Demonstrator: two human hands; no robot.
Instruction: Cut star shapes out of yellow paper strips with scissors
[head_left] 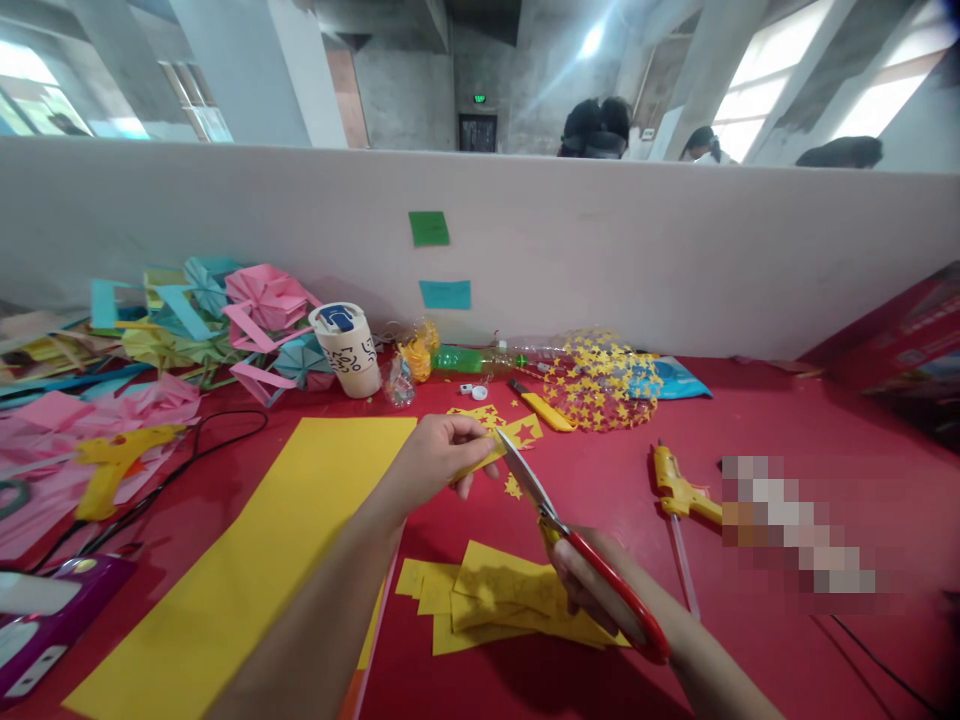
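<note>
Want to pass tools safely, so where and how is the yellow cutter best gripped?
The yellow cutter is probably best gripped by its broad near end, from the near side: it lies flat, narrow dark end pointing away left, with the star cluster close on its right.

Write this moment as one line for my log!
left hand: holds yellow paper | right hand: holds red-handled scissors | blades: at paper | nearby: yellow pieces on red table

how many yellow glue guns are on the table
2: a left-side glue gun by the pink paper, and a right-side glue gun, right of the scissors. Clutter or the pixelated patch could hide more.
</note>
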